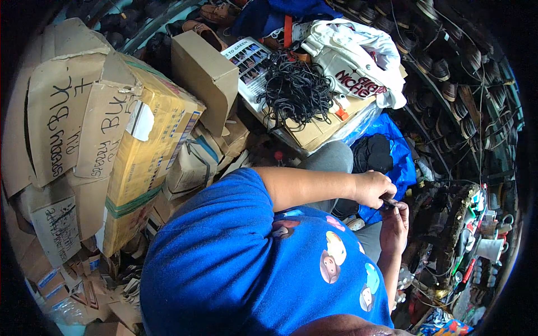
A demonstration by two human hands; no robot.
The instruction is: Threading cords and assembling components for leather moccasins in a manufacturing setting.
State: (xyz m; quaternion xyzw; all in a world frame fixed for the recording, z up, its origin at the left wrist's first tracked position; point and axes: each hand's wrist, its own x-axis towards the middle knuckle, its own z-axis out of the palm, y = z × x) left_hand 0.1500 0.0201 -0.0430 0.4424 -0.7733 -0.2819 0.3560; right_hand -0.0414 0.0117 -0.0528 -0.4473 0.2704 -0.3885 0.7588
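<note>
Head view, left hand (373,189) and right hand (396,225), grip pinched around dark piece (386,206)

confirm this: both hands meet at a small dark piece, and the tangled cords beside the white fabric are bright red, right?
Not quite: the tangled cords are black, not bright red, as the head view shows. The left hand and right hand do meet at a small dark piece, and the cords are beside the white fabric.

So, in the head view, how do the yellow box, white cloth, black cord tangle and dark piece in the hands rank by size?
Largest to smallest:
Yellow box
White cloth
Black cord tangle
Dark piece, judging by its visible part
</note>
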